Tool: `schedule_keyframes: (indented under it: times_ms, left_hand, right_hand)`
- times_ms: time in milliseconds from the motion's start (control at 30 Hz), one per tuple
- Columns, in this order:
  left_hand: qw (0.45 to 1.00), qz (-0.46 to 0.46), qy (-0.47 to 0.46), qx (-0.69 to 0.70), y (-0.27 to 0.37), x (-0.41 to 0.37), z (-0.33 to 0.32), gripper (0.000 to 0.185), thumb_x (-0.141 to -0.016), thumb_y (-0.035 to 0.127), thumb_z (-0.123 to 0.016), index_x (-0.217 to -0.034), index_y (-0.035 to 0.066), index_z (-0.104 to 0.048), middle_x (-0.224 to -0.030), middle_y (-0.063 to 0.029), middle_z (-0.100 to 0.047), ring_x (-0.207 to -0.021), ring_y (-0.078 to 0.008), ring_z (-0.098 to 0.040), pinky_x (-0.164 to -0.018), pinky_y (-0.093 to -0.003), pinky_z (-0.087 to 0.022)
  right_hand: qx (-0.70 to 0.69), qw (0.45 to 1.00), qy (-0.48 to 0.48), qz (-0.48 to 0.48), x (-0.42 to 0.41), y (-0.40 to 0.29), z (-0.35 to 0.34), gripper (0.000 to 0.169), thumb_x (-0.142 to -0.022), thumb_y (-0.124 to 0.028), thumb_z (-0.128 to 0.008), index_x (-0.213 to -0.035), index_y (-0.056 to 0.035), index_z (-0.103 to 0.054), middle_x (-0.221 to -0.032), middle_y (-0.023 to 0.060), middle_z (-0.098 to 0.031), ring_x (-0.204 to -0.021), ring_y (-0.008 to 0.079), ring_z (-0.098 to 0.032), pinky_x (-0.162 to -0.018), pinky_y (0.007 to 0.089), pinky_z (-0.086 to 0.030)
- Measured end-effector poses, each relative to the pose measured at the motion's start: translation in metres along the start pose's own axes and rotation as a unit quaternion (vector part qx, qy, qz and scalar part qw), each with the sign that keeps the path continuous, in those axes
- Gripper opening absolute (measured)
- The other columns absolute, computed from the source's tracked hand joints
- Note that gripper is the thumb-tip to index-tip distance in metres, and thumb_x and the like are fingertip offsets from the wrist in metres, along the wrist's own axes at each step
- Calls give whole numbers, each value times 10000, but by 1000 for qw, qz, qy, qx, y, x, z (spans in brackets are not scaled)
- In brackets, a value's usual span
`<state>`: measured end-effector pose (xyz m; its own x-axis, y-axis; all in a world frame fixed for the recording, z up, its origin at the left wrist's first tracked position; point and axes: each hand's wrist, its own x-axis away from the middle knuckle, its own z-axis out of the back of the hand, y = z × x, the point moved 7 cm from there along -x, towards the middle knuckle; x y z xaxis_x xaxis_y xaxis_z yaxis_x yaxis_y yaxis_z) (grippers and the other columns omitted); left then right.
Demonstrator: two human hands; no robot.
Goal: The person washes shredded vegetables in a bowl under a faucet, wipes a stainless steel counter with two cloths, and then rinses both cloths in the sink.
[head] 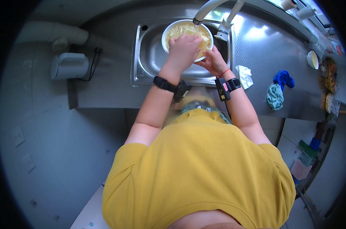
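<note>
A round white bowl sits over the steel sink, filled with pale yellow strips that look like shredded potato in water. My left hand lies palm down over the strips, inside the rim. Its fingertips are partly hidden, so I cannot tell whether they grasp any. At the bowl's near right edge, my right hand grips the rim, thumb on top and fingers below. Above the bowl is the spout of a white faucet, with a thin stream of water falling into the strips.
Right of the sink, a crumpled white cloth, a blue cloth and a teal cloth lie on the steel counter. A small bowl is farther right. At the left stands a white electric kettle with a black cord.
</note>
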<state>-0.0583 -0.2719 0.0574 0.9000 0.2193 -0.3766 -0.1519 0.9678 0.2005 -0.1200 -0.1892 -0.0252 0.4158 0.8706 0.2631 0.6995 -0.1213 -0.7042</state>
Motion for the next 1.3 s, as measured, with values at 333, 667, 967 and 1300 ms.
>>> schedule_keyframes:
  times_ms: [333, 667, 967, 1300]
  left_hand:
    - [998, -20, -56, -22, 4, -1, -16, 304, -813, 225, -628, -1114, 260, -662, -1226, 72, -623, -1083, -162, -540, -854, -469, -346]
    - [1000, 0, -3, -15, 1, 5, 9, 271, -782, 188, -658, -1047, 226, -701, -1213, 54, -616, -1086, -159, -526, -865, -450, -353]
    - [998, 53, -9, -19, -26, 17, 17, 220, -791, 162, -671, -996, 220, -724, -1054, 37, -683, -1019, -188, -583, -840, -406, -380]
    - [952, 186, 130, 206, -85, 38, 22, 376, -832, 131, -683, -1197, 110, -594, -1138, -90, -626, -1068, -244, -577, -928, -393, -450]
  right_hand:
    - [14, 1000, 11, -18, 0, 2, 7, 522, -875, -92, -481, -1376, -107, -335, -1324, 138, -441, -1182, 317, -526, -934, 505, -512]
    - [30, 999, 17, -9, 4, 2, 9, 568, -839, -71, -500, -1374, -108, -315, -1307, 133, -453, -1195, 299, -516, -915, 486, -528]
    - [320, 937, -15, 142, -10, 6, 39, 646, -803, -131, -593, -1389, -125, -319, -1332, 110, -481, -1219, 268, -525, -923, 473, -532]
    - [188, 974, 13, 127, -2, 2, 43, 491, -748, -94, -696, -1183, -45, -471, -1311, 151, -461, -1187, 298, -525, -926, 412, -517]
